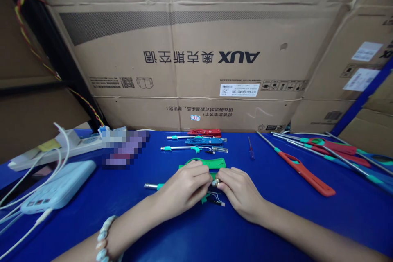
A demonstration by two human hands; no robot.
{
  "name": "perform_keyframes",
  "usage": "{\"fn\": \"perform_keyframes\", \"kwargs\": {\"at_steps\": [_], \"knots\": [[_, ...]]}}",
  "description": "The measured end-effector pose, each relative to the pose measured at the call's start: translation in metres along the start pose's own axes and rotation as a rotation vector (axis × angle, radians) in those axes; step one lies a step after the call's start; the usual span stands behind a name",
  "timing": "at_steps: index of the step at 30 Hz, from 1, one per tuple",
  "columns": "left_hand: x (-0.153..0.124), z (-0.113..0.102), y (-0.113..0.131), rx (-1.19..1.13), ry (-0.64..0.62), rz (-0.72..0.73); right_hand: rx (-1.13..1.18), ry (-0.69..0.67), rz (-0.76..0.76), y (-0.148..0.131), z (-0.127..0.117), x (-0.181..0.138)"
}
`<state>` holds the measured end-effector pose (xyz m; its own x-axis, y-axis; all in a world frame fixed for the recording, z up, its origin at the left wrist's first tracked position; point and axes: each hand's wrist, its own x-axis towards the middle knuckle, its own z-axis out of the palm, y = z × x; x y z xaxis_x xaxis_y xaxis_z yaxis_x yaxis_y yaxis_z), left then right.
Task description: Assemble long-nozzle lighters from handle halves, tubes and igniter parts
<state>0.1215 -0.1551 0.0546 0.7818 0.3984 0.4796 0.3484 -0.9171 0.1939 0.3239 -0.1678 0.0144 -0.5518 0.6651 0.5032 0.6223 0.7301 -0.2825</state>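
Left hand (189,184), fingers bunched narrow, pinches one end of a small metallic part (216,182), green casing (217,163) just beyond, probably placed for easy reach; part sits at both hands' fingertips; right hand (241,190) pinches other end, likely for steadiness; screwdriver (251,149), then orange lighter (307,174) lie farther right.

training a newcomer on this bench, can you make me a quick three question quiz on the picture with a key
1. Fill in: a beaded bracelet is on the person's ____ wrist.

2. True or false: in the picture, the small screwdriver lies to the right of the red casing near the cardboard.

3. Which of these lies nearest the right hand?
A. the power bank
B. the green casing
C. the power strip

Key: 1. left; 2. true; 3. B
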Motion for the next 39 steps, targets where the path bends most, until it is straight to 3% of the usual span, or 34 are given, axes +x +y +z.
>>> {"fn": "perform_keyframes", "kwargs": {"at_steps": [7, 16, 23, 25, 29, 33, 39], "knots": [[0.002, -0.001, -0.002, -0.017, -0.015, -0.017, 0.004, -0.01, 0.002, 0.004, 0.002, 0.0], [0.001, -0.001, -0.005, -0.06, -0.075, -0.142, 0.051, -0.013, 0.039, 0.001, 0.0, 0.004], [0.003, -0.015, -0.022, -0.198, 0.119, -0.373, 0.303, 0.106, 0.204, 0.009, 0.0, 0.005], [0.003, -0.021, -0.027, -0.19, 0.086, -0.406, 0.351, 0.139, 0.265, 0.012, 0.0, 0.006], [0.003, -0.026, -0.024, -0.189, -0.117, -0.334, 0.372, 0.161, 0.307, 0.014, -0.001, 0.007], [0.001, -0.014, -0.012, -0.13, -0.21, -0.232, 0.364, 0.141, 0.307, 0.01, -0.005, 0.008], [0.005, 0.017, -0.001, 0.096, -0.155, -0.242, 0.317, 0.139, 0.33, 0.009, -0.007, 0.011]]}}
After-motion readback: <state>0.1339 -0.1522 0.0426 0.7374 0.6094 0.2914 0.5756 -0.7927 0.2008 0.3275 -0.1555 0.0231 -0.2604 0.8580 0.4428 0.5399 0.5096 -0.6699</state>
